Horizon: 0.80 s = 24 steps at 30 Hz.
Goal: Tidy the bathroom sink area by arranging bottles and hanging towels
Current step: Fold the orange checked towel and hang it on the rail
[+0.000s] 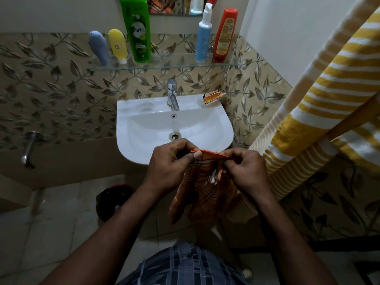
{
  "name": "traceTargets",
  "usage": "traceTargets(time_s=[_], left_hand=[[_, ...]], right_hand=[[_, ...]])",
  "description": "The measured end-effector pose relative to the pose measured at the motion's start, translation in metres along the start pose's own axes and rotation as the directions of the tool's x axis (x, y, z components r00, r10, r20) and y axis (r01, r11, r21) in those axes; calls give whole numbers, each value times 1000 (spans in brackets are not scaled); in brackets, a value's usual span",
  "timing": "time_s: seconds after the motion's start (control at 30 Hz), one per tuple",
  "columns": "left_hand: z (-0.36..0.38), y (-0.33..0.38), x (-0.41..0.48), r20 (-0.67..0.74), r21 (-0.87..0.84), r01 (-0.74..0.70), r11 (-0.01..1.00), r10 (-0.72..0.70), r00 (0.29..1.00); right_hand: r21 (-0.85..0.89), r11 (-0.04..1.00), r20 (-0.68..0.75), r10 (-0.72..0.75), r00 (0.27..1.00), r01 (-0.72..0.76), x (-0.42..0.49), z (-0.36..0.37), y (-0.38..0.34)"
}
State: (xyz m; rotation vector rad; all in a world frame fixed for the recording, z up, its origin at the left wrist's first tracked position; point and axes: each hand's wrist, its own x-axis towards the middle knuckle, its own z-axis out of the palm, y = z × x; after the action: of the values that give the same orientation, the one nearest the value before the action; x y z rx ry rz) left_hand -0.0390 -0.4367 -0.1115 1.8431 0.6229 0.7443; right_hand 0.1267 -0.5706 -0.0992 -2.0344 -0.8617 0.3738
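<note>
An orange checked cloth (202,190) hangs in front of the white sink (144,128). My left hand (170,161) pinches its top edge on the left, and my right hand (244,169) pinches the same edge on the right. A yellow and white striped towel (320,112) hangs over a wooden rail at the right. On the glass shelf (174,63) stand a grey-blue tube (99,47), a yellow tube (118,45), a tall green bottle (136,27), a blue and white pump bottle (203,36) and a red bottle (225,34).
A chrome tap (172,95) rises at the back of the sink, with an orange sachet (213,96) on the rim to its right. A wall tap (28,149) juts out at the left. A dark red object (112,199) sits on the tiled floor.
</note>
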Motion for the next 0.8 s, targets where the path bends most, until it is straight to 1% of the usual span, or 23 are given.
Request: traceTargets(time_s=[0.17, 0.27, 0.33, 0.4, 0.47, 0.5, 0.57, 0.63, 0.73, 0.8], left_hand=[[3, -1, 1, -34, -28, 23, 999, -24, 999], [6, -1, 1, -50, -4, 52, 999, -52, 997], [8, -4, 4, -114, 15, 115, 993, -113, 987], [9, -5, 7, -208, 17, 209, 978, -201, 957], [8, -4, 6, -276, -25, 267, 963, -264, 924], [8, -3, 4, -281, -47, 274, 961, -276, 919], [11, -1, -1, -246, -53, 263, 963, -268, 932], [15, -1, -5, -204, -33, 264, 964, -265, 942], [19, -4, -8, -183, 8, 298, 955, -291, 939], [20, -1, -10, -172, 57, 269, 961, -256, 951]], right_hand=[[-3, 1000, -30, 12, 999, -12, 2, 3, 2], [37, 999, -46, 17, 999, -16, 1, 4, 11], [80, 997, -66, 5, 998, 0, -2, 3, 16], [104, 995, -95, 0, 996, 10, -6, 4, 22], [111, 994, -95, 18, 995, -7, -13, 5, 25], [121, 992, -85, 28, 996, -17, -16, 6, 26], [150, 989, -73, 23, 997, -12, -22, 6, 24], [174, 985, -60, 12, 998, -1, -24, 9, 21], [140, 990, -68, 44, 997, -34, -26, 20, 21], [139, 990, -75, 36, 997, -25, -29, 23, 20]])
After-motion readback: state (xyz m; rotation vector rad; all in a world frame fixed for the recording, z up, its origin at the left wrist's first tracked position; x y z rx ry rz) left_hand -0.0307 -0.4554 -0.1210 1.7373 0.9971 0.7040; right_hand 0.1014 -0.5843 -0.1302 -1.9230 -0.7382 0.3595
